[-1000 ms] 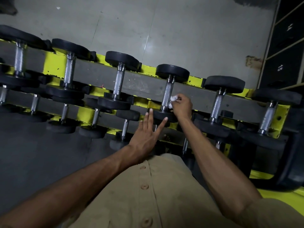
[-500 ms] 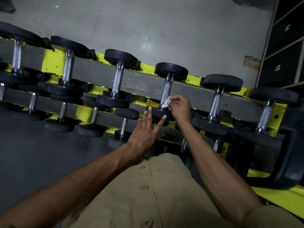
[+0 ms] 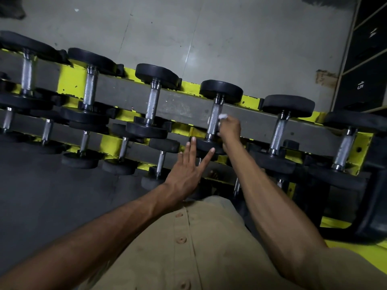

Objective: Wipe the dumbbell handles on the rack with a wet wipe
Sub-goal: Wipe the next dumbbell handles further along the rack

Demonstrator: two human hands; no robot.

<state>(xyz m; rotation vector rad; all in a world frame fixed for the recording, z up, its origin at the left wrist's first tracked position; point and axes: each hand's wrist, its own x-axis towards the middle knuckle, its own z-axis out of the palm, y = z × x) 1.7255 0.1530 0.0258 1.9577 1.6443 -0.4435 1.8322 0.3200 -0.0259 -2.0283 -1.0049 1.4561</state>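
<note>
Right hand (image 3: 230, 128) grips white wet wipe (image 3: 222, 116) vs. knurled dumbbell handle (image 3: 213, 120) on rack (image 3: 71, 82). Left hand (image 3: 187, 170), at 7 o'clock from it, fingers straight, touches the dumbbell's near plate.

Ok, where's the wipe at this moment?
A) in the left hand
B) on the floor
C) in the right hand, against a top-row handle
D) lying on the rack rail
C: the white wipe is held in the right hand at the knurled handle; the left hand is flat and holds nothing.
</note>
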